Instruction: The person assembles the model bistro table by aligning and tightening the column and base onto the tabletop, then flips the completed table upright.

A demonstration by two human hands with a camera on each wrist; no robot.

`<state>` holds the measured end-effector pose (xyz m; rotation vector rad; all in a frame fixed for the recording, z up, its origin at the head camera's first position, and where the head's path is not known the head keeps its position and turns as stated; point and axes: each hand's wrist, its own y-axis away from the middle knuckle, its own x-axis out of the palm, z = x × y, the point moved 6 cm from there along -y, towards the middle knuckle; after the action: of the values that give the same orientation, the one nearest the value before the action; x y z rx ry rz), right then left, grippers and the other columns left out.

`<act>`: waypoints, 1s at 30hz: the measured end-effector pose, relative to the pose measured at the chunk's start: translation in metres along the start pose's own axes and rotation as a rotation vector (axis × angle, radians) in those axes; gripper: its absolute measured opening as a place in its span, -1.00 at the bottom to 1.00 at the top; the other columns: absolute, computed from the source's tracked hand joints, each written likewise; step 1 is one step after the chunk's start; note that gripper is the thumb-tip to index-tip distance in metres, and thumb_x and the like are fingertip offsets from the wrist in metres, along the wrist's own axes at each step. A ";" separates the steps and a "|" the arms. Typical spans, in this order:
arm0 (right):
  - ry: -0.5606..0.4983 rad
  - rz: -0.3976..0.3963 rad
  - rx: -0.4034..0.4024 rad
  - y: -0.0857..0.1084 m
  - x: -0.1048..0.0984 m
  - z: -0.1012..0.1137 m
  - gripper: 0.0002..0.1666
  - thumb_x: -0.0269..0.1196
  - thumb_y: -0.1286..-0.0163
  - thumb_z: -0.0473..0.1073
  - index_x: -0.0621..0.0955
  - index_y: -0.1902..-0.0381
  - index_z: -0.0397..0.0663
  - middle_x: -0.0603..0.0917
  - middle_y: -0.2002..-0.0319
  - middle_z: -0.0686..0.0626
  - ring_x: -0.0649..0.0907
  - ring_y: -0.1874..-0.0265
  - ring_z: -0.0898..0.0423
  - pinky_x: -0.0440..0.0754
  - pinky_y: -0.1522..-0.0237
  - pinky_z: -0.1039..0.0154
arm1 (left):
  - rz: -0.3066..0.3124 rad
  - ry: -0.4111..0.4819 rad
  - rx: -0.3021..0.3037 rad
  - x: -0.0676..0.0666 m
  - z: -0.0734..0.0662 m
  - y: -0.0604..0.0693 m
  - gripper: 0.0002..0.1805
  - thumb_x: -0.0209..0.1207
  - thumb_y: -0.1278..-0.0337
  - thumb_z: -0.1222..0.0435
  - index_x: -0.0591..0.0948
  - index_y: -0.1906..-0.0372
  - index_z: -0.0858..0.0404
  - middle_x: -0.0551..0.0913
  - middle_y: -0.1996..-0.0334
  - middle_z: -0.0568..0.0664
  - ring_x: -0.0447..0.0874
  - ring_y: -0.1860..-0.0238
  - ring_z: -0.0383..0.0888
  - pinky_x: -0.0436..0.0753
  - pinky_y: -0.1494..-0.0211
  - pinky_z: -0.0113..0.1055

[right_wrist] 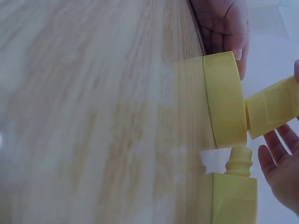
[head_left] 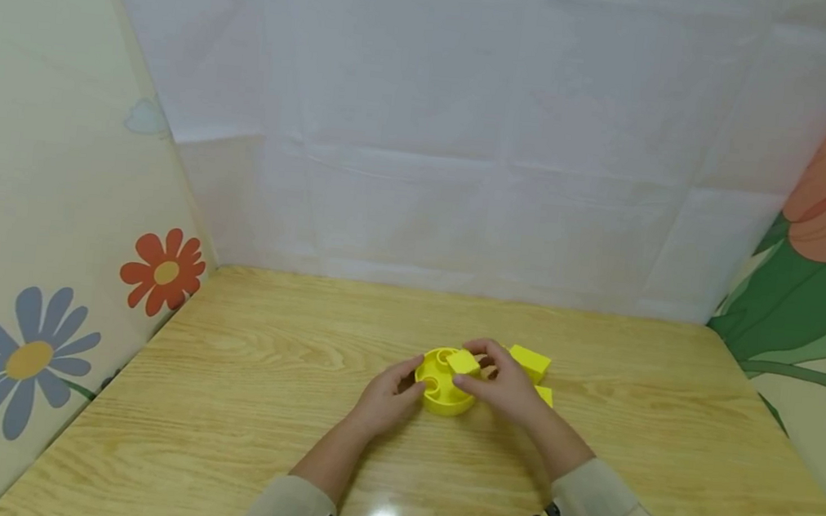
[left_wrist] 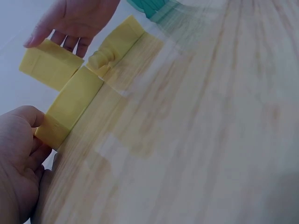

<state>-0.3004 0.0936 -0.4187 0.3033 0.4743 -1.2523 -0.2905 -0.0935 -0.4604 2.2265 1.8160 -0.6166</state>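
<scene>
A round yellow dish-like piece (head_left: pixel 447 406) with ring-shaped sockets inside lies flat on the table. At its left rim my left hand (head_left: pixel 387 401) grips the edge, thumb over the top; the left wrist view shows this hand (left_wrist: pixel 18 158) around the side of the round piece (left_wrist: pixel 70 107). My right hand (head_left: pixel 508 385) pinches a yellow block (head_left: pixel 463 362) between thumb and fingers over the round piece's right part. In the right wrist view the block (right_wrist: pixel 273 106) is tilted, its lower end at the round piece's (right_wrist: pixel 225 100) top.
Two more yellow blocks (head_left: pixel 531 362) (head_left: pixel 544 396) lie on the wooden table (head_left: pixel 264 360) just right of my right hand. In the right wrist view one block (right_wrist: pixel 234 198) has a ridged peg. White cloth (head_left: pixel 424 128) hangs behind the table, with flower-patterned panels at both sides.
</scene>
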 end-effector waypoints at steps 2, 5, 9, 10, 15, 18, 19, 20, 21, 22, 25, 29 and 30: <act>-0.030 -0.007 0.012 -0.002 0.001 0.000 -0.40 0.37 -0.28 -0.03 0.45 -0.22 -0.02 0.54 -0.18 -0.08 0.51 -0.16 -0.05 0.50 -0.22 -0.05 | 0.000 0.003 -0.007 0.000 0.000 0.000 -0.44 0.09 -0.38 0.26 0.34 -0.39 0.40 0.40 -0.36 0.29 0.34 -0.39 0.20 0.33 -0.44 0.08; -0.064 -0.026 0.030 -0.005 0.003 0.000 -0.46 0.38 -0.27 -0.08 0.45 -0.15 -0.03 0.57 -0.15 -0.09 0.51 -0.20 -0.07 0.43 -0.32 -0.10 | 0.000 0.003 -0.015 0.000 0.001 0.000 -0.44 0.09 -0.38 0.26 0.34 -0.39 0.39 0.39 -0.37 0.27 0.34 -0.40 0.19 0.32 -0.45 0.07; -0.090 -0.032 0.056 -0.007 0.003 -0.001 -0.45 0.37 -0.28 -0.09 0.43 -0.16 -0.05 0.56 -0.15 -0.10 0.52 -0.17 -0.07 0.46 -0.29 -0.09 | -0.004 -0.002 -0.012 0.001 0.002 -0.001 -0.44 0.09 -0.38 0.26 0.34 -0.39 0.38 0.40 -0.37 0.27 0.34 -0.39 0.19 0.33 -0.45 0.07; -0.088 -0.030 0.055 -0.007 0.003 -0.001 -0.43 0.36 -0.29 -0.08 0.43 -0.19 -0.07 0.55 -0.17 -0.11 0.52 -0.18 -0.08 0.46 -0.29 -0.10 | -0.006 0.001 -0.018 0.000 0.002 -0.001 -0.44 0.09 -0.38 0.25 0.34 -0.40 0.37 0.40 -0.37 0.25 0.34 -0.40 0.18 0.33 -0.45 0.06; -0.050 -0.031 0.049 -0.006 0.001 -0.001 -0.40 0.36 -0.30 -0.02 0.47 -0.24 -0.05 0.54 -0.21 -0.11 0.51 -0.20 -0.08 0.48 -0.27 -0.08 | -0.003 -0.001 -0.017 0.000 0.003 -0.001 -0.44 0.08 -0.40 0.24 0.34 -0.40 0.37 0.39 -0.37 0.26 0.34 -0.40 0.18 0.33 -0.45 0.08; -0.026 -0.041 0.041 -0.006 0.001 -0.001 -0.41 0.37 -0.28 0.00 0.52 -0.22 -0.01 0.59 -0.07 -0.06 0.53 0.00 0.00 0.57 -0.01 0.10 | -0.001 0.002 -0.014 0.000 0.004 -0.001 -0.44 0.08 -0.40 0.24 0.34 -0.40 0.37 0.39 -0.37 0.26 0.34 -0.40 0.18 0.33 -0.45 0.08; -0.016 -0.043 0.038 -0.006 0.001 -0.001 -0.41 0.38 -0.27 0.01 0.53 -0.22 0.00 0.59 0.00 -0.05 0.51 0.07 0.03 0.56 0.07 0.16 | 0.000 0.004 -0.011 0.000 0.004 -0.001 -0.44 0.09 -0.40 0.24 0.34 -0.40 0.37 0.40 -0.37 0.26 0.34 -0.40 0.18 0.33 -0.45 0.08; -0.012 -0.042 0.035 -0.006 0.001 -0.001 -0.42 0.37 -0.28 0.00 0.53 -0.22 0.00 0.59 0.04 -0.04 0.50 0.11 0.05 0.53 0.11 0.21 | 0.000 0.003 -0.011 0.000 0.004 -0.001 -0.44 0.09 -0.39 0.24 0.34 -0.40 0.37 0.40 -0.37 0.25 0.35 -0.39 0.18 0.33 -0.45 0.08; -0.011 -0.042 0.032 -0.006 0.000 0.000 -0.44 0.35 -0.30 -0.02 0.54 -0.23 0.01 0.58 0.07 -0.03 0.48 0.14 0.07 0.51 0.14 0.24 | 0.000 0.000 -0.008 0.001 0.004 -0.001 -0.44 0.09 -0.39 0.24 0.34 -0.40 0.37 0.41 -0.36 0.25 0.35 -0.39 0.18 0.33 -0.45 0.08; -0.015 -0.039 0.029 -0.005 0.000 0.001 -0.47 0.33 -0.32 -0.05 0.54 -0.23 0.01 0.58 0.09 -0.03 0.48 0.14 0.07 0.50 0.14 0.25 | 0.000 -0.004 -0.007 0.001 0.004 -0.001 -0.43 0.10 -0.38 0.24 0.35 -0.40 0.37 0.41 -0.36 0.25 0.36 -0.39 0.18 0.33 -0.45 0.07; -0.018 -0.033 0.016 -0.004 -0.001 0.002 -0.49 0.25 -0.38 -0.11 0.52 -0.27 -0.02 0.58 0.04 -0.06 0.49 0.09 0.06 0.52 0.05 0.22 | -0.003 -0.023 0.004 0.000 0.003 0.000 -0.44 0.10 -0.38 0.24 0.36 -0.39 0.38 0.42 -0.35 0.27 0.36 -0.38 0.19 0.33 -0.44 0.08; -0.029 -0.027 0.020 -0.004 -0.002 0.002 -0.44 0.24 -0.40 -0.07 0.48 -0.33 0.01 0.57 -0.11 -0.08 0.49 0.05 0.03 0.54 0.13 0.22 | -0.006 -0.030 0.005 0.000 0.001 0.000 -0.44 0.10 -0.38 0.25 0.36 -0.38 0.39 0.42 -0.35 0.27 0.36 -0.38 0.19 0.33 -0.44 0.08; -0.032 -0.022 0.025 -0.005 -0.002 0.002 -0.42 0.25 -0.40 -0.04 0.46 -0.35 0.03 0.56 -0.15 -0.08 0.49 0.05 0.02 0.54 0.17 0.24 | -0.006 -0.024 -0.001 0.000 0.001 -0.001 -0.44 0.10 -0.38 0.25 0.36 -0.39 0.38 0.41 -0.36 0.27 0.35 -0.39 0.19 0.32 -0.45 0.07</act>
<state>-0.3052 0.0932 -0.4156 0.2994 0.4360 -1.2831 -0.2916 -0.0943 -0.4614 2.2037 1.8118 -0.6406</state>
